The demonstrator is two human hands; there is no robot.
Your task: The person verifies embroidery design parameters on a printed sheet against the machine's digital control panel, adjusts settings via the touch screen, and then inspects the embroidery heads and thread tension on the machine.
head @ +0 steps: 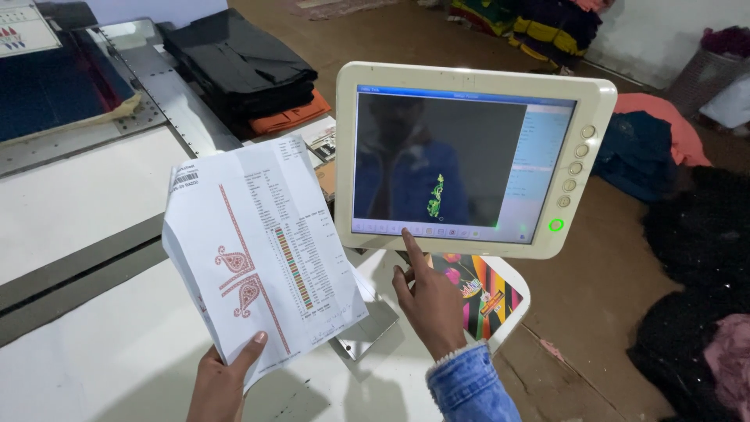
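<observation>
My left hand (223,380) holds up a white printed sheet (262,250) by its lower edge; the sheet carries a red paisley border design and a coloured chart. My right hand (426,297), in a denim cuff, points its index finger at the bottom toolbar of a cream-framed touchscreen monitor (469,160). The fingertip touches the screen near its lower left. The dark screen shows a small green design at its centre and a menu column on the right. Round buttons and a lit green ring run down the monitor's right frame.
A white machine table (74,195) with a dark slot runs to the left. Folded black cloth (242,62) on an orange piece lies behind. A colourful card (476,293) sits under the monitor. Heaps of dark, orange and pink fabric (687,234) cover the floor at right.
</observation>
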